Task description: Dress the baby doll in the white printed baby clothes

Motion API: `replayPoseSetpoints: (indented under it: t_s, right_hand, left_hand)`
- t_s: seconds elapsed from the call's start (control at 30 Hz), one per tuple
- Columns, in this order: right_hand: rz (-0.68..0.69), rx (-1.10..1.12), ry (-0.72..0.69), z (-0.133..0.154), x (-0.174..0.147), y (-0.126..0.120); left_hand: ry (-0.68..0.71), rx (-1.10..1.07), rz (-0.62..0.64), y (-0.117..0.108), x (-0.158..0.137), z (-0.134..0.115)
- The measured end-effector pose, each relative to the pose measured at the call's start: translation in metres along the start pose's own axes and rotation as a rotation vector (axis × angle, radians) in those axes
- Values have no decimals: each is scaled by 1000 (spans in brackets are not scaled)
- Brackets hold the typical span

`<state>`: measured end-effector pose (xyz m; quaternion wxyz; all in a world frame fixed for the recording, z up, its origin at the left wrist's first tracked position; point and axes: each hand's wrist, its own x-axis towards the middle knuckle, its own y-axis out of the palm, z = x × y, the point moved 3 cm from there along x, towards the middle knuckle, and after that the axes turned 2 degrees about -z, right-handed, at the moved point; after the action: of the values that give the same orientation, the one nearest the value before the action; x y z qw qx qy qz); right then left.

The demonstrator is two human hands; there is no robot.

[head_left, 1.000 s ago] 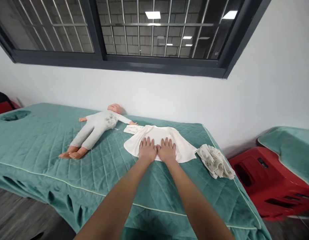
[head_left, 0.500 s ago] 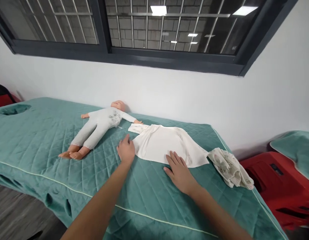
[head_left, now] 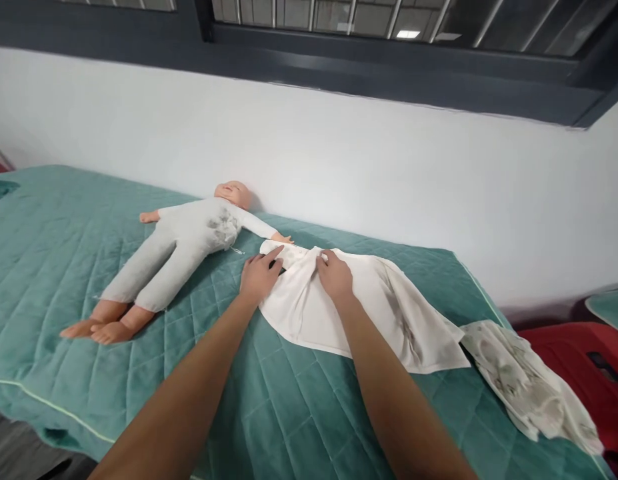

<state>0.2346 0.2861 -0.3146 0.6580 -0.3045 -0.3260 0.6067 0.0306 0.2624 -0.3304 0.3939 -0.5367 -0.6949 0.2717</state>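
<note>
A white baby shirt (head_left: 359, 300) lies spread on the quilted green bed cover, with one short sleeve pointing left and folds running down its body. My right hand (head_left: 335, 275) is closed, pinching the shirt's upper edge near that sleeve. At the left side of the garment, my left hand (head_left: 260, 275) rests against the sleeve, its fingers apart and stretched toward the cuff. A baby doll (head_left: 189, 243) in a pale suit lies on its back to the left. Its outstretched hand (head_left: 283, 238) reaches close to the sleeve.
A crumpled patterned cloth (head_left: 526, 383) lies at the right edge of the green bed (head_left: 199, 380), touching the shirt's lower corner. A red plastic chair (head_left: 573, 360) stands beyond it. The white wall (head_left: 339, 167) and dark window frame (head_left: 339, 77) rise behind.
Both hands have moved up the shirt toward its sleeve. My right hand has left the lower hem and taken hold of the upper edge. The view has tilted down and closer.
</note>
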Motion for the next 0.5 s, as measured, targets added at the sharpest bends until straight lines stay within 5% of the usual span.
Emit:
replayPoseSetpoints:
  t_s: [0.17, 0.3, 0.5]
  right_hand:
    - [-45, 145, -73, -15, 5, 4]
    - [-193, 145, -108, -14, 7, -1]
    - [-18, 18, -178, -8, 8, 8]
  left_hand:
    - [61, 53, 54, 5, 9, -1]
    - [-24, 47, -31, 4, 9, 3]
    - [-148, 207, -137, 5, 5, 8]
